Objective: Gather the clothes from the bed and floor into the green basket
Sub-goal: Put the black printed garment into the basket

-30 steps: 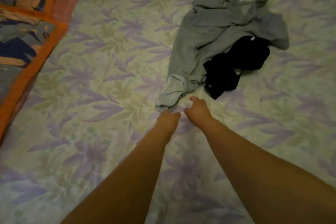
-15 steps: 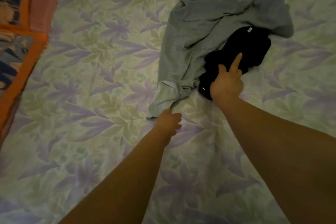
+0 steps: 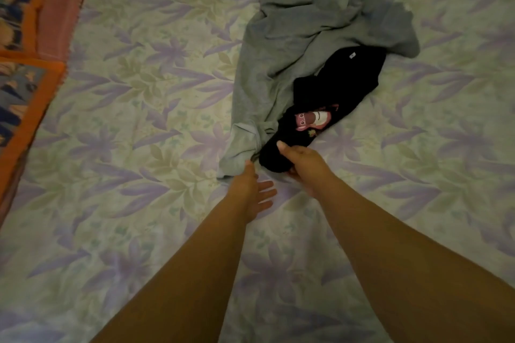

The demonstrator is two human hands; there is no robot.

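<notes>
The job looks barely begun: both garments lie on the bed (image 3: 139, 147), on its leaf-print sheet, and the green basket is nowhere in view, so the carry and the drop are all left to do. Working from the left, a patterned blanket (image 3: 25, 69) sits at the bed's edge, untouched. The left hand (image 3: 252, 189) hovers with fingers loosely spread at the near hem of the grey garment (image 3: 292, 44), touching it at most and gripping nothing. The right hand (image 3: 302, 160) has its fingers closed on the near end of the black garment (image 3: 340, 83). Half a second ago that hand only rested on the black cloth with one finger raised; now it has bunched and drawn it nearer, exposing a pink cartoon print.
</notes>
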